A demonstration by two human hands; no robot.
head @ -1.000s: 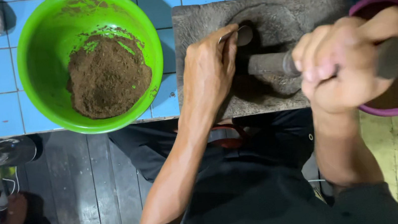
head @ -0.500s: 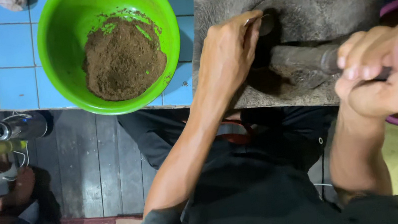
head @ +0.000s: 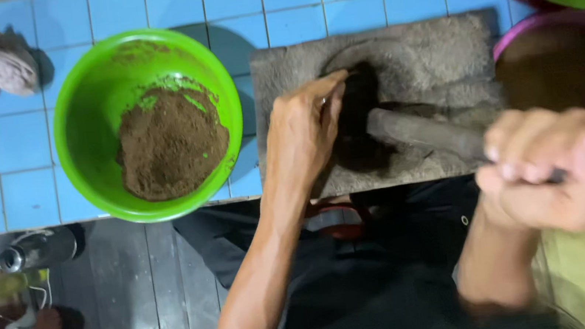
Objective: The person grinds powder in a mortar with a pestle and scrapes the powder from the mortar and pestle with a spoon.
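I see a flat grey grinding stone (head: pixel 399 62) on blue tiles. A dark paste (head: pixel 359 115) sits in the middle of the stone, and my left hand (head: pixel 303 130) rests on it with fingers half bent, holding nothing. My right hand (head: pixel 550 174) is closed tight around a stone roller (head: pixel 426 133) lying across the stone. The roller looks heavy, hard and rough, best gripped at its ends. My right hand is blurry and hides the roller's end. Left of the stone is a green bowl (head: pixel 87 100).
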